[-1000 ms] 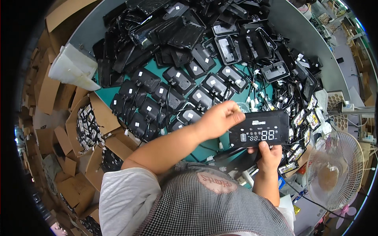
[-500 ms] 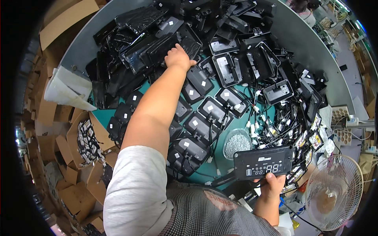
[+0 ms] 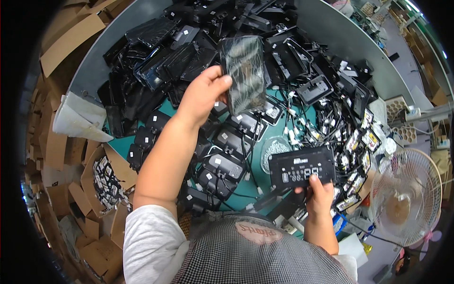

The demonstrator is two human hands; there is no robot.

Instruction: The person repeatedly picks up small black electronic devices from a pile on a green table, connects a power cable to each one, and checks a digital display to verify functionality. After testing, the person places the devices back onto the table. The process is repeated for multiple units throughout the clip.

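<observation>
My left hand (image 3: 204, 94) grips the edge of a flat, glossy black panel (image 3: 246, 73), its surface covered in wrinkled clear film. It is raised above the pile, thumb on the front. Lower right, my right hand (image 3: 319, 198) pinches a black display panel (image 3: 299, 163) with white symbols and digits on its face, thumb over the lower edge. Below my left hand, several black housings with cables (image 3: 218, 163) lie in rows on the green tabletop (image 3: 165, 108). A round clear tub of small screws (image 3: 276, 150) is partly covered by the display panel.
Film-covered black panels (image 3: 151, 57) heap at the back left, black frames (image 3: 288, 59) at the back right. Cables with white connectors (image 3: 295, 128) spread at the right. A grey wall (image 3: 326, 26) curves around the table. Cardboard boxes (image 3: 71, 47) stand left, a fan (image 3: 404, 196) right.
My left hand has lifted a film-covered panel off the pile and brought it nearer. My right hand still holds the display panel. The whole view has shifted slightly.
</observation>
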